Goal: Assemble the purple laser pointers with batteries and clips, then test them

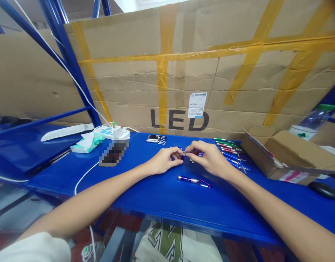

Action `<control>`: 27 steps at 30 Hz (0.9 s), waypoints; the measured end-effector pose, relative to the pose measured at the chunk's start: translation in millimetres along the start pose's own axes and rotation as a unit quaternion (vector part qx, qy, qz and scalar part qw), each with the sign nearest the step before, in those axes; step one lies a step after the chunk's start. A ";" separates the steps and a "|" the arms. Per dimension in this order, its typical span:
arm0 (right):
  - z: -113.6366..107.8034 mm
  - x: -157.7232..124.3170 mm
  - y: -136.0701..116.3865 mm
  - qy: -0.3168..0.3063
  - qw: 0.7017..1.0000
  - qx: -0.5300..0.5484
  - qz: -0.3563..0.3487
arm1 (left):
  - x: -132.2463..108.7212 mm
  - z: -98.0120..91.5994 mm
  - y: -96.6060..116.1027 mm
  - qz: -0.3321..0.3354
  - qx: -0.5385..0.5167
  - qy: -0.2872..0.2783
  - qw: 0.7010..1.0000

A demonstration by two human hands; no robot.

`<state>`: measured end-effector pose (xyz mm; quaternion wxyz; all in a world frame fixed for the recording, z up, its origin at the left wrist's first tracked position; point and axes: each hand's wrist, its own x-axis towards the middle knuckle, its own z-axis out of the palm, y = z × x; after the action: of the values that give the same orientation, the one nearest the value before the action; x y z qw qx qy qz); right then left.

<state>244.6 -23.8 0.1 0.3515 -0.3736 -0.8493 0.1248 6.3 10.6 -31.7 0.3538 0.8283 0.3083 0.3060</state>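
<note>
My left hand [165,160] is closed round a short dark purple tube [183,157], held upright over the table. At the tube's top, the thumb and forefinger of my right hand [207,156] pinch a tiny round silvery piece that looks like a button cell [184,154]. A few similar small discs [191,161] lie on the table under my right hand. Nearer to me lies a purple penlight [188,179] with a clip and cord at its end. Other purple parts behind my fingers are partly hidden.
Green, red and blue penlights [229,149] lie in rows at the right, beside an open cardboard box [282,160]. Black and silver penlights [156,139] lie at the back. A blurred-out dark object [114,153], tissues [87,143] and a power strip [112,133] are left; a mouse [324,190] is far right.
</note>
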 end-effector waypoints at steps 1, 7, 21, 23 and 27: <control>0.2 -0.3 0.6 -0.002 1.000 -0.009 -0.008 | 0.1 -0.1 -0.1 -0.001 0.004 0.000 1.000; 1.1 -2.3 3.5 0.008 0.997 -0.061 -0.046 | 0.6 0.1 -0.7 0.011 0.003 -0.003 1.000; -0.4 -1.4 3.2 -0.010 0.997 -0.061 -0.054 | -0.1 -1.0 2.0 0.010 0.009 -0.009 1.000; -0.2 -1.5 3.1 -0.007 0.997 -0.059 -0.056 | -0.2 -0.9 1.9 0.010 0.008 -0.009 1.000; 0.0 -1.6 2.6 -0.004 0.997 -0.055 -0.060 | 0.0 -0.4 1.7 0.007 0.001 -0.009 1.000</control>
<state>246.8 -23.1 -1.9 0.3338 -0.3407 -0.8770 0.0581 6.6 9.8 -30.2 0.3537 0.8336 0.2991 0.3009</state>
